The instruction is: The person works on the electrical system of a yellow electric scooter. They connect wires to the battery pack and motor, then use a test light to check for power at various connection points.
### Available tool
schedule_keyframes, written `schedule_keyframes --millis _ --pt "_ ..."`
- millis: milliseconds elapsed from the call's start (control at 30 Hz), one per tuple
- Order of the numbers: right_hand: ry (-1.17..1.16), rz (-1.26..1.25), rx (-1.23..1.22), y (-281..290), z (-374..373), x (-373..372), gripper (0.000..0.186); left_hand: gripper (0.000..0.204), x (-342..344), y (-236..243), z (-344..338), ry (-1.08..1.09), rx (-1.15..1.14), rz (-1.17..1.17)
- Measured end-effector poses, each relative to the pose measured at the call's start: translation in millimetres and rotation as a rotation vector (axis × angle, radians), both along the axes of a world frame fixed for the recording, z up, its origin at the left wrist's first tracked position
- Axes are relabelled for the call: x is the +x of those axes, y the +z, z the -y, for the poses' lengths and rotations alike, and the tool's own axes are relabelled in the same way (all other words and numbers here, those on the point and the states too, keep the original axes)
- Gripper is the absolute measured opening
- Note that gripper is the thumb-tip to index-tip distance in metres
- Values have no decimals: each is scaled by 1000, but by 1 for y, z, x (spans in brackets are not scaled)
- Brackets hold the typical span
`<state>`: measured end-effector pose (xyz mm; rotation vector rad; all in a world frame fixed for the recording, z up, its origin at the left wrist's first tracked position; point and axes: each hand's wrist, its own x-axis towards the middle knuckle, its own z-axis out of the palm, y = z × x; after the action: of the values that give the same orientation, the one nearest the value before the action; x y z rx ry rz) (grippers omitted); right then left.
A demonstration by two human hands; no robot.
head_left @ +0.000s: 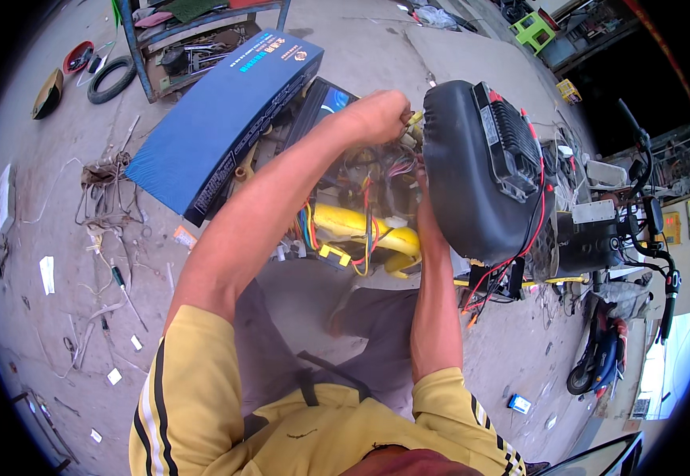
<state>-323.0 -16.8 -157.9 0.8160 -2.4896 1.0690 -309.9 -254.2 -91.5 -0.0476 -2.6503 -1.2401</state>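
My left hand (383, 117) is closed in a pinch over the far side of a vehicle's yellow tube frame (365, 226); what its fingertips hold is too small to make out. Close to those fingertips shows a bit of yellow. My right hand (424, 184) reaches up beside a black moulded plastic housing (460, 170), which hides most of its fingers. On top of that housing sits a finned black controller box (511, 143) with red and black leads. Bundled coloured wires (392, 165) lie between my hands, inside the frame.
A long blue cardboard box (230, 119) lies left of the frame. Handlebars (650, 230) stand at the right. A screwdriver (123, 285), a tyre (112, 79) and wire scraps are on the floor. Farther off are a metal tool cart (194, 55), a green stool (533, 32) and a parked scooter (599, 349).
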Motion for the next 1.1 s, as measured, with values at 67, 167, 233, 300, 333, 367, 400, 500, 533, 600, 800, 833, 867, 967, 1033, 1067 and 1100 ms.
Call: schedule_keyframes --millis 67,167,233,300,333,367,400,500,533,600,800,833,867,967,1033,1067,1100 --pt "2 -11 -21 1 1 1 29 24 -2 -2 0 22 43 -63" --pt "-5 -102 -16 -9 -1 -2 30 21 -8 -4 3 -7 235 64" --pt "-6 -160 -8 -5 1 2 31 19 -12 -10 8 -38 363 74" --pt "-3 -181 -15 -3 0 1 33 19 -11 -5 8 -73 389 79" --pt "2 -174 -28 -10 -2 -5 33 19 -10 -3 8 -88 349 81" --pt "10 -167 -41 -13 -2 -7 34 19 -9 -1 9 -100 310 82" --pt "11 -188 -36 -14 -2 -9 34 20 -9 -2 10 -110 301 70" --pt "10 -201 -29 -17 -3 -13 34 21 -9 -3 10 -146 262 26" --pt "10 -174 -34 -18 -4 -14 33 21 -9 -3 9 -159 240 4" --pt "-1 -115 -33 -11 0 -7 33 22 -9 -7 10 -165 209 -22" --pt "-58 -51 -6 9 6 9 34 22 -9 -8 6 -128 162 -39" --pt "-53 42 -55 16 9 15 34 22 -9 -10 6 -112 143 -43" --pt "-50 66 -76 17 9 16 34 21 -9 -9 4 -102 124 -46" --pt "-36 -7 -67 6 3 8 37 20 -5 -7 1 -64 93 -30" --pt "-38 -120 -15 -2 -1 2 39 19 -4 -6 0 -53 105 -34" --pt "-40 -154 -1 -4 -1 0 40 19 -3 -5 0 -46 112 -36" --pt "-43 -187 12 -6 -2 -1 42 20 -3 -5 -1 -24 123 -31"
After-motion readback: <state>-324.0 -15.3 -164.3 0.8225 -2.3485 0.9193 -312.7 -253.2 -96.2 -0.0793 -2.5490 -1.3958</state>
